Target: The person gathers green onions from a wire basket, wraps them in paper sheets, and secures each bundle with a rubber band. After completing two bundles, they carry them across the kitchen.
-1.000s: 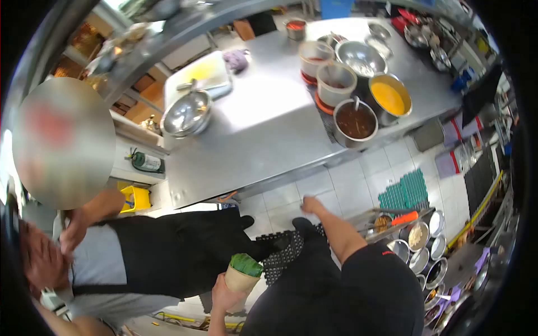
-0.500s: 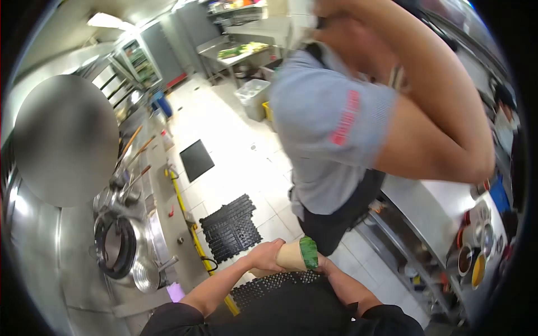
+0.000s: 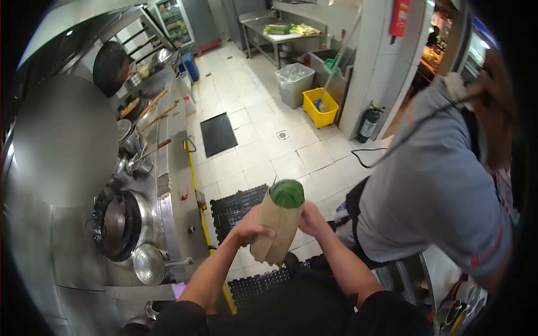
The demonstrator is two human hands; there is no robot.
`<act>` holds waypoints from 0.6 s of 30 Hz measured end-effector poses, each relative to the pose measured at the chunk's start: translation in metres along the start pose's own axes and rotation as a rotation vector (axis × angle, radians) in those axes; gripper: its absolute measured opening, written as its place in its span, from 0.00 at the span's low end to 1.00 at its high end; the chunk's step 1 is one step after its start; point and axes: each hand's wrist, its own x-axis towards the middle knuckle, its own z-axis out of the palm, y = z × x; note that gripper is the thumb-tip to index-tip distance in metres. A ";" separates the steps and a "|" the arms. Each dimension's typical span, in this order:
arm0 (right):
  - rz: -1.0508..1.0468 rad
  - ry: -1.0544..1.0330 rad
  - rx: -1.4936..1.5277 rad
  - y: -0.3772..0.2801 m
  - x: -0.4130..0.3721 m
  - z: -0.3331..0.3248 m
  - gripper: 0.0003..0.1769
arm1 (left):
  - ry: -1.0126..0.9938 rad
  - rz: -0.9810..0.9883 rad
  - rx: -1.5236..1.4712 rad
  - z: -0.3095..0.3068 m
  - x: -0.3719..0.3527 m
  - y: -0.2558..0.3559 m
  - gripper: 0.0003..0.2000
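Observation:
In the head view, a bundle of green leaves (image 3: 287,194) rolled in brown paper is held in front of my body, tilted, with the cut-looking green end facing up and away. My left hand (image 3: 253,225) wraps round the paper from the left, thumb across its front. At the upper right side of the roll, my right hand (image 3: 311,218) is closed against the paper edge; some of its fingers are hidden behind the bundle. The kind of leaf is not plain.
A co-worker in a grey shirt (image 3: 431,185) stands close on my right. Along the left runs a steel wok range (image 3: 179,213) with a perforated ladle (image 3: 149,264). Black mats (image 3: 218,134) lie on the tiled floor; a yellow mop bucket (image 3: 320,107) and grey bin (image 3: 295,84) stand ahead.
The bundle has swung more upright and nearer the middle of my view, both hands still at it. The co-worker has shifted right, lowering the raised arm. My view has turned.

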 end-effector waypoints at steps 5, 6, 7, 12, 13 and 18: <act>0.025 0.032 0.678 -0.060 0.076 -0.001 0.16 | 0.069 0.087 -0.187 -0.049 0.032 0.001 0.45; 0.018 0.045 0.694 -0.068 0.089 -0.007 0.16 | 0.061 0.067 -0.187 -0.061 0.039 0.004 0.45; -0.015 -0.095 0.703 -0.075 0.100 -0.015 0.17 | 0.070 0.027 -0.249 -0.074 0.044 0.008 0.45; -0.111 0.020 0.375 -0.144 0.157 0.008 0.30 | 0.044 -0.063 -0.333 -0.151 0.085 0.013 0.44; -0.049 -0.017 0.169 -0.155 0.178 0.011 0.33 | 0.026 -0.063 -0.336 -0.166 0.098 0.016 0.44; 0.113 -0.146 -0.571 -0.208 0.299 0.029 0.33 | -0.012 -0.064 0.052 -0.239 0.171 0.064 0.41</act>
